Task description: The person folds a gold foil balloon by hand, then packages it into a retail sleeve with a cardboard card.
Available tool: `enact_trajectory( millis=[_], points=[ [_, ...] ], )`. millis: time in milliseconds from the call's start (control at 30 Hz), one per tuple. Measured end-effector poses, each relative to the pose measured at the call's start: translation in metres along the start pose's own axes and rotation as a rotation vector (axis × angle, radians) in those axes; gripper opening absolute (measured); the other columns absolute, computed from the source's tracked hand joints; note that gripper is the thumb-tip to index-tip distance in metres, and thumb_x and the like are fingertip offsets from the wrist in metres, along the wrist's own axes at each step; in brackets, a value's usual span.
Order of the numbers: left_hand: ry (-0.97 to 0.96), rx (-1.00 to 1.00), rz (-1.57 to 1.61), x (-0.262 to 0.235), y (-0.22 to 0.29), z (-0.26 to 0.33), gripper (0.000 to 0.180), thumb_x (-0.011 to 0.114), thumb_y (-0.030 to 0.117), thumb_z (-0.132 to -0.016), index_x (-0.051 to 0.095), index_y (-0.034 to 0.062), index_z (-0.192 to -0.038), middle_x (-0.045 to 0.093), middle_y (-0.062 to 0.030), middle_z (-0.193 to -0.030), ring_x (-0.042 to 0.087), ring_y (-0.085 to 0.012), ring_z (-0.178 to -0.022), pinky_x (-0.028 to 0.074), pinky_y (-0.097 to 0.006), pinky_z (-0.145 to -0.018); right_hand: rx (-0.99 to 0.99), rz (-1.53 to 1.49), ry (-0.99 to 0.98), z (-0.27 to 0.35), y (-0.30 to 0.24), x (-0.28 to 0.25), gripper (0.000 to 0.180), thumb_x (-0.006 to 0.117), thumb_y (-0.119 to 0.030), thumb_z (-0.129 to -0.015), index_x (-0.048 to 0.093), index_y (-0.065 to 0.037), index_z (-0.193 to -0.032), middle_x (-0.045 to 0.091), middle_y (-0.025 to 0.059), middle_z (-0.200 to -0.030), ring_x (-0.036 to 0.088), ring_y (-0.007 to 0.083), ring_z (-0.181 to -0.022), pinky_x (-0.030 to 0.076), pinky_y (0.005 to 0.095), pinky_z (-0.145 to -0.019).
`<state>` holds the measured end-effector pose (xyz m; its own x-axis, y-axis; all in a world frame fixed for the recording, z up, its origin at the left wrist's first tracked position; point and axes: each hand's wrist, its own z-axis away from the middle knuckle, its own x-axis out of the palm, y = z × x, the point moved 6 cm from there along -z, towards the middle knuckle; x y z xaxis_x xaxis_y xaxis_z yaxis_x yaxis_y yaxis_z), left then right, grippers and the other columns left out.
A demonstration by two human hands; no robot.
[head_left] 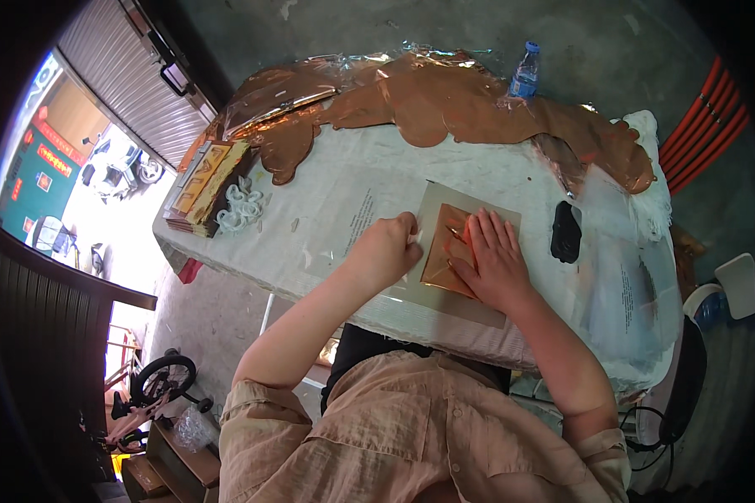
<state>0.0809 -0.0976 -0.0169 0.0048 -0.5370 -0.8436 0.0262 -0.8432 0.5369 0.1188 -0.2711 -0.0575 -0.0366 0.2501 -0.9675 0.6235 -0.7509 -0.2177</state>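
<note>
In front of me a flat, folded copper-coloured foil piece (446,258) lies on a grey card (481,311), which is set slantwise on the white table cover. My right hand (497,261) rests on the foil with its palm down and fingers stretched out, covering its right part. Beside the card's left edge is my left hand (387,249), its fingers curled closed. A small pale bit shows at its fingertips, too small to name. Clear plastic bags (344,226) are spread to the left of the card, partly under my left hand.
Large flat copper foil shapes (411,96) cover the table's far edge, with a water bottle (525,71) among them. At left stand a stack of packets (205,189) and white coiled rings (242,205). A black phone-like object (566,232) and more clear bags (617,289) lie at right.
</note>
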Motion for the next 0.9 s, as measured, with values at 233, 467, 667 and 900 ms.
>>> enact_trajectory(
  millis=[233, 467, 667, 900],
  points=[
    [0.045, 0.022, 0.02, 0.012, 0.005, -0.008, 0.025, 0.062, 0.014, -0.08, 0.058, -0.003, -0.097, 0.067, -0.0185, -0.077, 0.067, -0.0339, -0.073, 0.054, -0.04, -0.069, -0.012, -0.032, 0.003, -0.001, -0.003, 0.0, 0.076, 0.047, -0.05, -0.091, 0.026, 0.0, -0.144, 0.025, 0.021, -0.151, 0.019, 0.0334, -0.143, 0.009, 0.0464, -0.117],
    [0.079, 0.056, -0.02, 0.017, 0.005, -0.005, 0.02, 0.061, 0.015, -0.081, 0.059, -0.0019, -0.092, 0.067, -0.0179, -0.075, 0.066, -0.0354, -0.072, 0.053, -0.041, -0.069, 0.009, -0.007, -0.067, -0.003, -0.012, 0.005, 0.079, 0.047, -0.053, -0.091, 0.023, -0.002, -0.146, 0.022, 0.0194, -0.153, 0.016, 0.0335, -0.143, 0.006, 0.056, -0.114],
    [0.019, 0.056, -0.032, 0.019, 0.012, 0.003, 0.017, 0.062, 0.016, -0.082, 0.061, 0.0002, -0.088, 0.067, -0.0165, -0.076, 0.066, -0.0334, -0.073, 0.053, -0.04, -0.067, 0.018, -0.001, -0.092, -0.003, -0.009, 0.007, 0.08, 0.046, -0.054, -0.09, 0.021, -0.003, -0.147, 0.02, 0.0179, -0.154, 0.015, 0.0323, -0.144, 0.005, 0.0587, -0.113],
    [-0.12, 0.037, 0.151, 0.005, -0.002, 0.015, 0.01, 0.066, 0.014, -0.08, 0.064, 0.005, -0.085, 0.067, -0.0107, -0.078, 0.064, -0.0268, -0.068, 0.052, -0.035, -0.065, 0.005, 0.019, -0.08, -0.003, -0.01, 0.004, 0.079, 0.046, -0.053, -0.091, 0.022, -0.002, -0.147, 0.019, 0.0176, -0.154, 0.014, 0.0317, -0.144, 0.005, 0.0584, -0.113]
  ],
)
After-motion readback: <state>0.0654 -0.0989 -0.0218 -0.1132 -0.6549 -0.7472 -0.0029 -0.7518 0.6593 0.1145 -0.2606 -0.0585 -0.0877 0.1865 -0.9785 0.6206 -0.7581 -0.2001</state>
